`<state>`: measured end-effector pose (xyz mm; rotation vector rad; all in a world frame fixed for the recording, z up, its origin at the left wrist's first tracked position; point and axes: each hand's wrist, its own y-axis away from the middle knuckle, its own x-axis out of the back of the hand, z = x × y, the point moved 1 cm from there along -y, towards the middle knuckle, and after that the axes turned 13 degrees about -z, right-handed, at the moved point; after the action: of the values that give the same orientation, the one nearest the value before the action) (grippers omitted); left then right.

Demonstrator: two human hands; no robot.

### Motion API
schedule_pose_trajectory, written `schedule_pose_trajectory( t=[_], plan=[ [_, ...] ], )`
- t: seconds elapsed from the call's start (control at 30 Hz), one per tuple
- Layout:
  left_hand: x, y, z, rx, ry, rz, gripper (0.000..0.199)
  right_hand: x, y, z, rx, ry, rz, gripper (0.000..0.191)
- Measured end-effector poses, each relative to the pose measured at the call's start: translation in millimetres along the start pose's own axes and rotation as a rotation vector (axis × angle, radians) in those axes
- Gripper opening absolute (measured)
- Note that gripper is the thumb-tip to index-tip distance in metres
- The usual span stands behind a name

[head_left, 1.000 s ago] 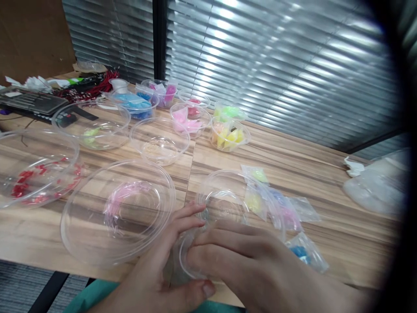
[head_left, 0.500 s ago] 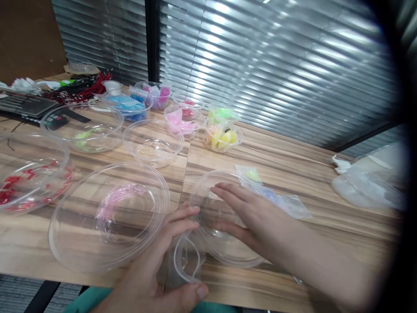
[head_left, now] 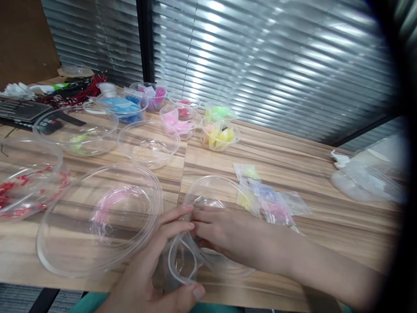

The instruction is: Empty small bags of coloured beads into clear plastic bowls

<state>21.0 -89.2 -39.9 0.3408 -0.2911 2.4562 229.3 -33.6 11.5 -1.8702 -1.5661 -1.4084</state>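
My left hand is curved around a small clear plastic bag, whose mouth gapes open between thumb and fingers. Reaching in from the right, my right hand has its fingers bent down over the left side of a clear round bowl, beside the bag and my left fingertips. Its fingertips are partly hidden, and anything between them cannot be made out. Left of my hands stands a large clear bowl with pink strands on its bottom.
Small bags with coloured contents lie right of the bowl. Behind are tubs of yellow pieces, pink pieces and blue packets. A bowl with red bits stands left; plastic bags lie far right.
My right hand has moved left and down to the bag's edge, its fingers more bent. More of the small bags on the right now shows. The view has shifted slightly.
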Motion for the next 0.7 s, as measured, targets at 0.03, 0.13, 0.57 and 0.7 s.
schedule_pose_trajectory(
  t=[0.03,0.13,0.57,0.7],
  plan=[
    [0.5,0.4,0.2,-0.001,-0.001,0.001,0.056,0.5,-0.9,-0.4,-0.002,0.021,-0.022,0.014],
    [1.8,1.3,0.4,0.012,0.001,-0.009,0.057,3.5,-4.2,-1.1,-0.046,-0.008,-0.081,0.009],
    [0.9,4.2,-1.9,0.043,0.099,-0.057,0.06,25.8,14.3,-30.3,-0.066,-0.442,0.505,0.018],
    [-0.5,5.0,-0.6,0.087,0.146,-0.054,0.064,24.0,6.4,-51.8,0.033,-0.364,0.54,0.009]
  ],
)
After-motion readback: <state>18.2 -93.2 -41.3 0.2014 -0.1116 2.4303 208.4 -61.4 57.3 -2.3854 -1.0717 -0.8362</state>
